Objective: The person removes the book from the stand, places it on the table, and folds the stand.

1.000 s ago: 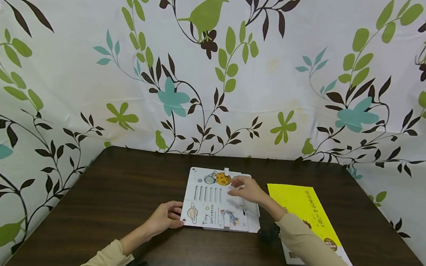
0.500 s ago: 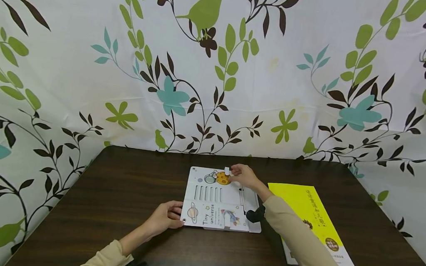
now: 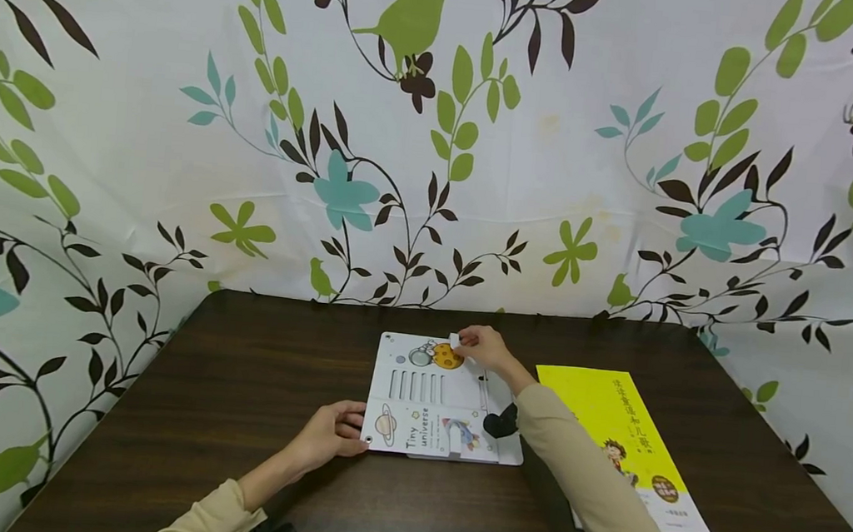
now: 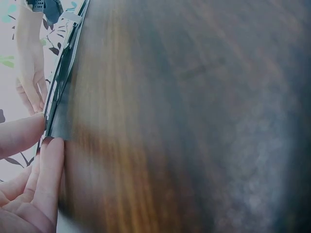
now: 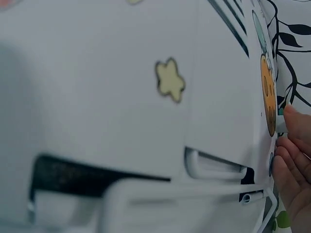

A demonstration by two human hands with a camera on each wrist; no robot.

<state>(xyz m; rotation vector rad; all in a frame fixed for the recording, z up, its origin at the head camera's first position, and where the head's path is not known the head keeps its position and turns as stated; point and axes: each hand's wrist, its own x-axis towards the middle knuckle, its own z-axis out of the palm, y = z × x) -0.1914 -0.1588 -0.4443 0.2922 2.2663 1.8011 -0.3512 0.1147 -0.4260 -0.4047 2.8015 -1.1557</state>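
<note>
A white, flat folded book stand (image 3: 405,390) printed with planets and "Tiny universe" lies in the middle of the table in the head view. My left hand (image 3: 329,432) grips its near left corner, thumb on one face and fingers on the other, as the left wrist view shows of the left hand (image 4: 36,194). At the far edge, my right hand (image 3: 488,348) pinches a small white page clip (image 3: 454,340) between thumb and fingers. The right wrist view has the right hand (image 5: 295,155) beside the stand's orange planet, its thumb against the clip (image 5: 282,124).
To the right lies a yellow and white book (image 3: 642,437), partly covered by the right sleeve (image 3: 594,471). The dark wooden table (image 3: 262,353) ends at a patterned cloth (image 3: 505,222) behind. A second white clip (image 3: 455,444) sits on the stand's near edge.
My right hand has moved from above the stand's right part up and left to the clip at the far edge. The left hand keeps its place on the corner.
</note>
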